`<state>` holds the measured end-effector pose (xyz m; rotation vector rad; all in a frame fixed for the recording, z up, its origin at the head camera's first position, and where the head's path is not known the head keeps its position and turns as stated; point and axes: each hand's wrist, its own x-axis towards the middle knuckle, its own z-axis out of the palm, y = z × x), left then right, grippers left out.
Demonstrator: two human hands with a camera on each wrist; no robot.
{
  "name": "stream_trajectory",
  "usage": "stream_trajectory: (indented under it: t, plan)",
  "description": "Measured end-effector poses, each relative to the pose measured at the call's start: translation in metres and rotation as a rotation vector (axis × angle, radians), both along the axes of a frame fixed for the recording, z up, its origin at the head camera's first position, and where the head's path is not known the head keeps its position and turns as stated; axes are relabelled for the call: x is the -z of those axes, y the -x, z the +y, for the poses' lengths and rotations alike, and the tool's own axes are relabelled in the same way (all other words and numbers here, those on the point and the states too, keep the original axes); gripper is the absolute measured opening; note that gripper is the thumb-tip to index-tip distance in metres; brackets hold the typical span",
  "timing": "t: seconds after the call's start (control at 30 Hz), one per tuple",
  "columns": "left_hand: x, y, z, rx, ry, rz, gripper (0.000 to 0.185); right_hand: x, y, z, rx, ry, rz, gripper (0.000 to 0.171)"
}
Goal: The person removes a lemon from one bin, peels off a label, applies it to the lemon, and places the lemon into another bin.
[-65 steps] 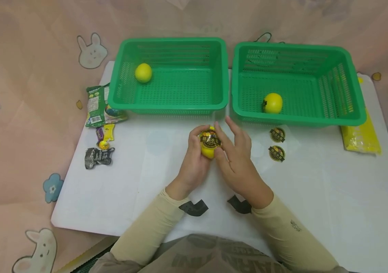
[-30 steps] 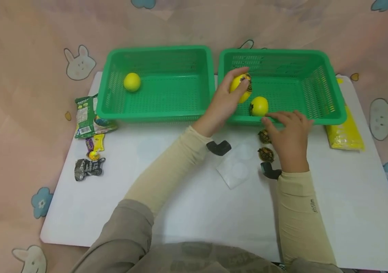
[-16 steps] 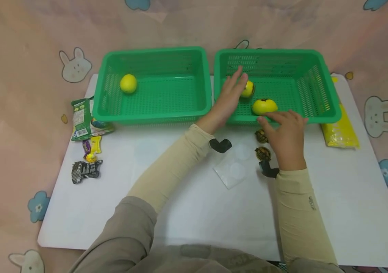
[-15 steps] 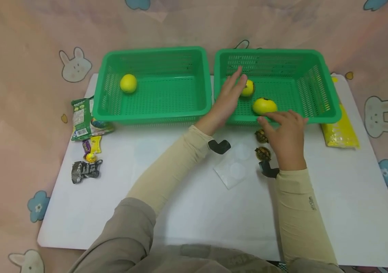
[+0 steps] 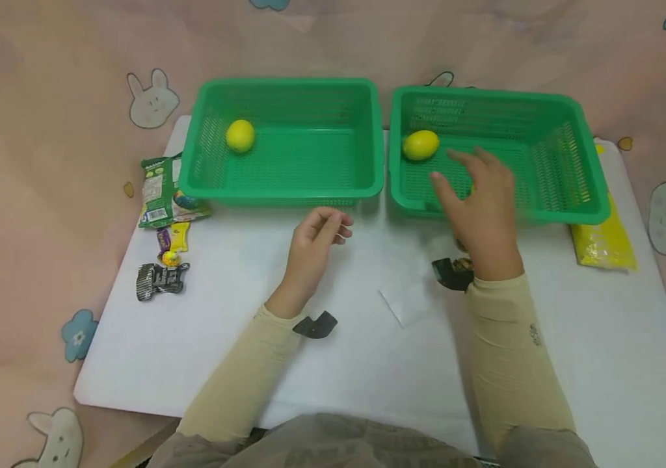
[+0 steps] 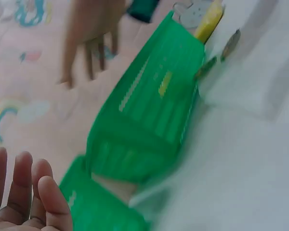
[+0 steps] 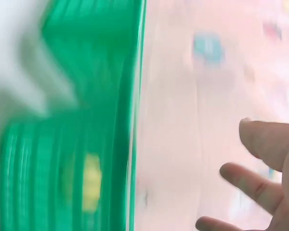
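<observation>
My right hand [image 5: 479, 201] hangs over the near part of the right basket [image 5: 579, 195], fingers spread and loose, gripping nothing; a sliver of yellow at its fingertips suggests a second lemon beneath it, though I cannot tell whether I touch it. My left hand [image 5: 312, 244] floats above the counter [image 5: 251, 312] in front of the left basket [image 5: 286, 195], fingers softly curled and empty. One lemon [image 5: 421, 144] lies in the far left corner of the right basket, apart from my right hand. Another lemon [image 5: 240, 135] lies in the far left part of the left basket. Under my right wrist, on the counter, a round dark sticker [image 5: 463, 264] shows only in part; a pale backing sheet [image 5: 406, 302] lies between my forearms.

To do this step well, I judge that the fingers should close gently round the hidden fruit from above, lifting it straight up so it clears the basket's near wall without knocking the other lemon. The free hand is best kept low and ready near the stickers.

Further out lie snack wrappers [image 5: 163, 195] at the counter's left edge and a yellow packet [image 5: 605, 244] at its right.
</observation>
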<state>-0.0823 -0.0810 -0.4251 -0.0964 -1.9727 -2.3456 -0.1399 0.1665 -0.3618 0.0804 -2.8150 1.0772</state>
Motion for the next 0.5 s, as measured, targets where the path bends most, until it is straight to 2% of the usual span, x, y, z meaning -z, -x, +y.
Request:
stream_trajectory:
  t: [0.07, 0.17, 0.23, 0.3, 0.33, 0.4, 0.47, 0.5]
  plan:
    - [0.006, -0.007, -0.012, -0.043, -0.007, -0.002, 0.018, -0.001, 0.006, -0.032, -0.093, -0.009, 0.012, 0.053]
    - [0.009, -0.010, -0.027, -0.081, -0.007, 0.016, 0.018, 0.008, 0.011, -0.078, -0.226, -0.076, -0.006, 0.050]
    - [0.008, -0.008, -0.037, -0.093, -0.009, 0.039, 0.017, 0.016, 0.012, -0.099, -0.271, -0.126, -0.021, 0.048]
    - [0.001, -0.003, -0.048, -0.111, 0.004, 0.065, 0.018, 0.024, 0.013, -0.112, -0.277, -0.164, -0.018, 0.044]
    - [-0.005, 0.001, -0.055, -0.122, 0.008, 0.079, 0.019, 0.026, 0.013, -0.117, -0.273, -0.171, -0.014, 0.042]
    - [-0.022, 0.016, -0.067, -0.126, 0.029, 0.098, 0.026, 0.027, 0.014, -0.117, -0.245, -0.176, -0.004, 0.040]
    - [-0.045, 0.040, -0.083, -0.129, 0.096, 0.082, 0.036, 0.027, 0.014, -0.116, -0.239, -0.171, -0.004, 0.039]
    - [-0.057, 0.056, -0.093, -0.122, 0.142, 0.056, 0.041, 0.026, 0.015, -0.116, -0.238, -0.169, -0.010, 0.039]
